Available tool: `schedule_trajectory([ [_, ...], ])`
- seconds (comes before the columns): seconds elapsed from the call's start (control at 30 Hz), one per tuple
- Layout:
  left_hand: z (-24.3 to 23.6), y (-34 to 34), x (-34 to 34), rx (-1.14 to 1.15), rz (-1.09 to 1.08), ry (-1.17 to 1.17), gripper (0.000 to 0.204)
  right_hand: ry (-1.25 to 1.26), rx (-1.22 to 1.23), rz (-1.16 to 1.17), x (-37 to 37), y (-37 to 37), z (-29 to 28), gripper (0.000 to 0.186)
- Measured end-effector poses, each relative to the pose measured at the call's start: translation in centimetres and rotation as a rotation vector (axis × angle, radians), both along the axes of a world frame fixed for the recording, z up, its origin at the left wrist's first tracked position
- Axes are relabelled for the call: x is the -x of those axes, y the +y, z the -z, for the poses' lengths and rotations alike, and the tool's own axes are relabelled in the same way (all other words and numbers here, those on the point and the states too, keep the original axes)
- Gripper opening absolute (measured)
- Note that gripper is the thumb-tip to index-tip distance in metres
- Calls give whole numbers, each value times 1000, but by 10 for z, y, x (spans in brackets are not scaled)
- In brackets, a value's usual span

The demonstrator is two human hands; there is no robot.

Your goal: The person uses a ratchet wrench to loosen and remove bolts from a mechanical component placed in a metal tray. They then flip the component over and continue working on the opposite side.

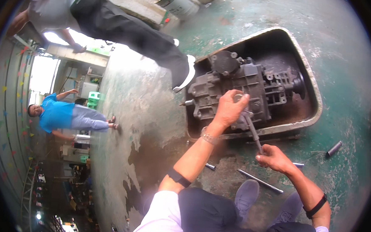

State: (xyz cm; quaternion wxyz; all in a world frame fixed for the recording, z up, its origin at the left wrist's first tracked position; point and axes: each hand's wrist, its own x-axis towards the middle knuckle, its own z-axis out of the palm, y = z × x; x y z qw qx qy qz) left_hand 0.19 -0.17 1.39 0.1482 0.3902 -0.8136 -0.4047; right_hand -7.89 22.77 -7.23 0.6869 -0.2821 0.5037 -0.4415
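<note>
Your left hand (232, 107) was over the gearbox (252, 77), its fingers bent in narrow near the upper end of the wrench (254, 131). You could not be seen clearly enough there to tell whether those fingers gripped the tool or only pressed against it; they seemed placed to keep that end steady. Your right hand (274, 158) was closed around the lower end of the wrench, well apart from the left, a hold that probably gave you more leverage.

The gearbox lay inside the dark tray (318, 100), whose raised rim likely served to catch drips and loose parts. The tray sat on the floor (340, 78) just beyond your shoes (247, 195), so you leaned forward with both forearms reaching over your knees.

Near your feet lay 1 thin metal rod (260, 181) and 1 short metal piece (210, 166); 1 metal tube (334, 148) rested farther right. They were probably set down there to be within your reach. Beyond the tray's left side, 1 person in dark trousers (123, 25) stood with a white shoe near its corner, and 1 person in a blue shirt (57, 113) stood well apart.
</note>
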Motion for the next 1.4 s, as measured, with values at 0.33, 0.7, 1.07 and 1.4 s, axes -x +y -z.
schedule_trajectory([
  [0.33, 1, 10, 4, 176, -41, 24, 38, -16, -20, -22, 2, -3, -7, 19],
  [0.7, 6, 10, 7, 129, -83, 72, 36, -30, -20, -24, -1, -6, -2, 18],
  [1.07, 6, 13, 10, 119, -117, 72, 38, -142, 40, 60, 0, -9, -11, 19],
  [1.4, 12, 10, 15, 249, -157, 80, 36, -112, 120, 105, -8, -12, 5, 28],
])
